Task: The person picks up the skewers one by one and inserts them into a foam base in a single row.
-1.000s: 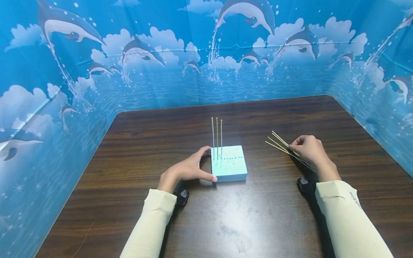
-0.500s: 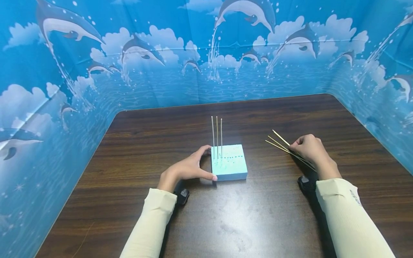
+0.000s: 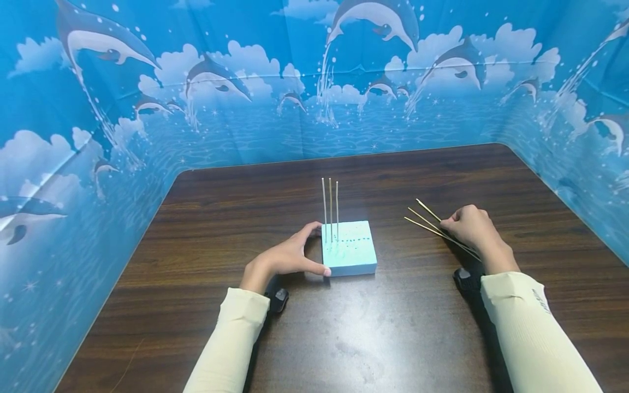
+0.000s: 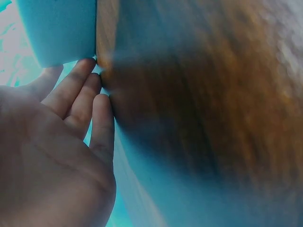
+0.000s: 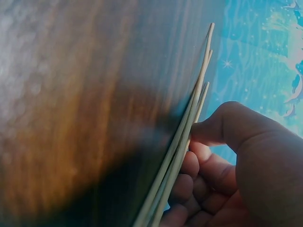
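Observation:
A light-blue foam block (image 3: 350, 250) with small dark dots across its top sits on the table. Three thin wooden sticks (image 3: 331, 210) stand upright in its left part. My left hand (image 3: 284, 255) holds the block at its left side, thumb at the near corner and index finger at the far one. In the left wrist view, its fingertips (image 4: 85, 66) touch or nearly touch the block. To the right, my right hand (image 3: 474, 229) pinches one thin wooden stick (image 3: 428, 209) between thumb and index finger. Other loose sticks (image 3: 421, 222) lie beside and under that hand, partly hidden.
The dark wood-grain table (image 3: 236, 207) has a far edge with rounded corners. A blue dolphin-print curtain (image 3: 314, 125) encloses it at the back and both sides. Black wrist straps (image 3: 277, 299) sit below the cream sleeves (image 3: 238, 322).
The pinched stick has swung slightly apart from the other loose sticks, its far tip shifting a little right. The left hand, the block and the upright sticks keep their places.

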